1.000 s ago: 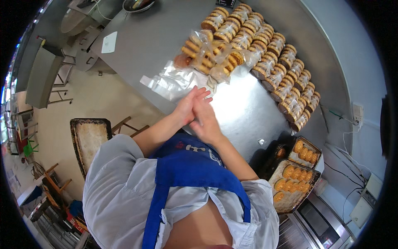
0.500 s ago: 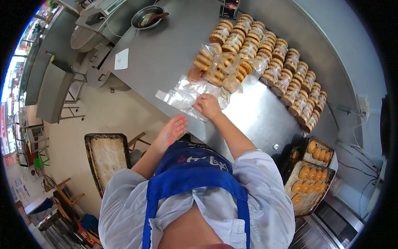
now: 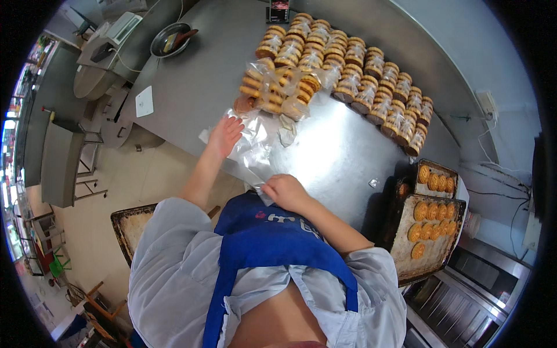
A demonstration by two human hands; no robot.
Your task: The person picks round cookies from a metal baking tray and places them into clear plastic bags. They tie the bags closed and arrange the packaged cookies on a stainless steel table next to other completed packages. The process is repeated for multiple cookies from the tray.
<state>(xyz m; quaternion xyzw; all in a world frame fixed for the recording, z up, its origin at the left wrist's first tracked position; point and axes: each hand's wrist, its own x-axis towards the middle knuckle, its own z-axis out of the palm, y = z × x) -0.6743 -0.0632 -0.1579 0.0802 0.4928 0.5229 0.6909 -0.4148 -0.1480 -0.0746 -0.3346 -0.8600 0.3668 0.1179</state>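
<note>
A clear plastic bag (image 3: 253, 145) lies stretched on the steel table, reaching toward the front edge. At its near end, my right hand (image 3: 284, 191) is closed in a pinch on the plastic, close to my blue apron. My left hand (image 3: 225, 137) rests on or just over the bag's left side, fingers stretched out and holding nothing. Just beyond the bag, several open-topped bags of stacked round cookies (image 3: 270, 98) lie loosely together. A small crumpled piece of clear plastic (image 3: 286, 131) lies right of the bag.
Rows of bagged cookie stacks (image 3: 348, 81) fill the table's back right. A baking tray of cookies (image 3: 429, 232) stands at the right. Toward the back left are a metal bowl (image 3: 168, 42) with a brush-like tool and a white card (image 3: 144, 102). Another tray (image 3: 129, 229) is below the table's left edge.
My right hand has drawn the bag's end toward me. My left hand has moved forward from beside the table edge to the bag. The whole view has shifted with my head.
</note>
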